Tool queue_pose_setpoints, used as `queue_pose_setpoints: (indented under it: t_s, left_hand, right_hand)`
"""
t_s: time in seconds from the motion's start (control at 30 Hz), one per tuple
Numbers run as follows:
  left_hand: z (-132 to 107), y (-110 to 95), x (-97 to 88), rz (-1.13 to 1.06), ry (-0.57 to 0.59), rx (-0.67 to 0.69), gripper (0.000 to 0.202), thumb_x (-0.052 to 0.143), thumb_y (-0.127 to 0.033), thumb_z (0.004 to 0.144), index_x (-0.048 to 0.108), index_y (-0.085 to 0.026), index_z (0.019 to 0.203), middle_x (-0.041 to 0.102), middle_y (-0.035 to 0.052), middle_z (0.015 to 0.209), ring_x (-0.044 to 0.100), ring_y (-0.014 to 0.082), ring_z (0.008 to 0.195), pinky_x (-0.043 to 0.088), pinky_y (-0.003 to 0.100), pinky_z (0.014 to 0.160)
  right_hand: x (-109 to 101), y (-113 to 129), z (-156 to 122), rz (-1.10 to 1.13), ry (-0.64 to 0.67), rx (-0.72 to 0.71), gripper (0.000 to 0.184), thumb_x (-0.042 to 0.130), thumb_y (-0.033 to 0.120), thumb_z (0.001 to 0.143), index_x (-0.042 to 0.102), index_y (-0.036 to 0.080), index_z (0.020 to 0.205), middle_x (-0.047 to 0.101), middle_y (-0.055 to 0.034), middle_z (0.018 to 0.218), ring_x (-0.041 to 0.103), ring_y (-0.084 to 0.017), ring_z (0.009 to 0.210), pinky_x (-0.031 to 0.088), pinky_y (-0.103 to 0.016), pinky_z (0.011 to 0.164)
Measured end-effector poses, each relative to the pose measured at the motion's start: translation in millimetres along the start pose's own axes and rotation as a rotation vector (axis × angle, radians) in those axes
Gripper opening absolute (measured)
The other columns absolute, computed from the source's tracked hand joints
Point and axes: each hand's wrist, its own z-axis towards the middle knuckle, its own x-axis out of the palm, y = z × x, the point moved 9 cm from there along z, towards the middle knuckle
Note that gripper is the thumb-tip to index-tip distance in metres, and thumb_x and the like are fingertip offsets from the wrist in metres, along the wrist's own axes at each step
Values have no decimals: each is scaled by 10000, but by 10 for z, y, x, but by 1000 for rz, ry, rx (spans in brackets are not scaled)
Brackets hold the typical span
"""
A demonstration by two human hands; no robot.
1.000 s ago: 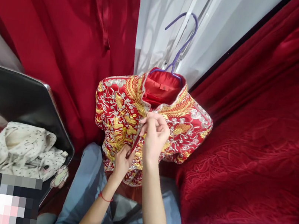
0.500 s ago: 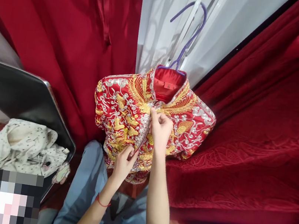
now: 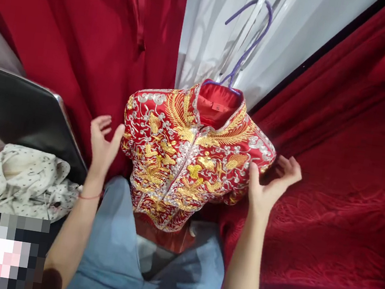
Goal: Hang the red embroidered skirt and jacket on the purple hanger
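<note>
A red jacket (image 3: 196, 157) with gold and silver embroidery hangs on a purple hanger (image 3: 238, 64) in front of me. Its front edges meet down the middle, and a small size label shows inside the stand-up collar. My left hand (image 3: 104, 143) is open beside the sleeve on the left, thumb and fingers apart, holding nothing. On the other side, my right hand (image 3: 269, 185) is also open, its thumb at the right sleeve and its fingers spread past the outer edge. Whether the thumb touches the cloth I cannot tell.
Red curtains (image 3: 87, 27) hang at the left, and a patterned red cloth (image 3: 343, 201) fills the right. White drapes (image 3: 210, 26) are behind the hanger. A black chair (image 3: 26, 115) at the left bears a white dotted garment (image 3: 27, 182). My knees are below the jacket.
Both hands have let go of the jacket's front edge and moved apart, the left to the left sleeve and the right to the right sleeve. The fingers have opened.
</note>
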Motion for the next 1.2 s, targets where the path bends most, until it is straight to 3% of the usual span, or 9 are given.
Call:
queue_pose_setpoints:
  t_s: [0.1, 0.2, 0.43, 0.67, 0.83, 0.93, 1.03, 1.1, 1.2]
  left_hand:
    - [524, -102, 138, -155, 147, 85, 611, 686, -507, 813, 459, -202, 1292, 544, 123, 1351, 490, 232, 1322, 369, 407, 1133]
    - [660, -46, 370, -228, 372, 24, 562, 582, -572, 854, 531, -175, 1248, 663, 102, 1155, 566, 248, 1242, 420, 434, 1091]
    - [177, 248, 220, -244, 475, -276, 517, 743, -521, 739, 688, -153, 1098, 737, 76, 999, 693, 227, 904, 564, 377, 874]
    - [8, 236, 60, -166, 644, -325, 551, 812, -541, 658, 727, -153, 1041, 751, 85, 1041, 691, 254, 930, 571, 403, 878]
    - [-16, 109, -170, -42, 520, -156, 457, 721, -557, 754, 708, -163, 985, 725, 65, 971, 656, 210, 858, 543, 339, 834]
    - [-116, -297, -430, 188, 376, 74, 319, 653, -496, 839, 693, -180, 865, 663, 30, 843, 602, 172, 763, 497, 286, 775]
    - [-266, -682, -609, 319, 353, 218, 288, 597, -454, 889, 673, -185, 819, 632, 20, 790, 573, 160, 710, 467, 277, 755]
    - [-316, -714, -675, 357, 381, 192, 311, 562, -459, 910, 669, -180, 822, 627, 11, 733, 563, 152, 655, 462, 278, 731]
    - [-342, -434, -687, 337, 437, 82, 356, 607, -506, 865, 683, -159, 896, 688, 29, 785, 621, 178, 716, 474, 286, 744]
  right_hand:
    - [161, -366, 13, 142, 233, 120, 722, 655, 566, 774, 442, 170, 1339, 582, -155, 1286, 576, -271, 1182, 443, -451, 1026]
    - [127, -528, -75, 114, 274, 266, 650, 688, 607, 727, 562, 169, 1192, 652, -134, 1181, 626, -263, 1064, 486, -429, 966]
    - [-127, -484, -380, 76, 382, 472, 501, 777, 568, 653, 699, 176, 956, 736, -136, 1024, 675, -292, 955, 533, -424, 866]
    - [-182, -568, -658, 13, 325, 456, 714, 781, 621, 619, 637, 159, 1144, 706, -166, 1151, 673, -296, 1018, 529, -424, 881]
    - [-377, -408, -815, -468, 332, 451, 699, 650, 774, 655, 655, 131, 930, 717, -215, 849, 673, -350, 764, 490, -436, 695]
    - [-573, -99, -807, -646, 342, 399, 614, 585, 755, 724, 641, 161, 869, 689, -179, 734, 637, -327, 663, 446, -406, 621]
    - [-745, 148, -785, -497, 329, 358, 526, 596, 693, 741, 642, 193, 898, 698, -113, 751, 636, -262, 655, 446, -353, 628]
    - [-833, 154, -832, -378, 328, 375, 514, 628, 662, 718, 646, 193, 928, 700, -85, 754, 635, -228, 660, 448, -324, 637]
    - [-802, -86, -1088, -357, 462, 463, 488, 634, 640, 690, 651, 174, 834, 672, -79, 682, 597, -210, 623, 409, -308, 593]
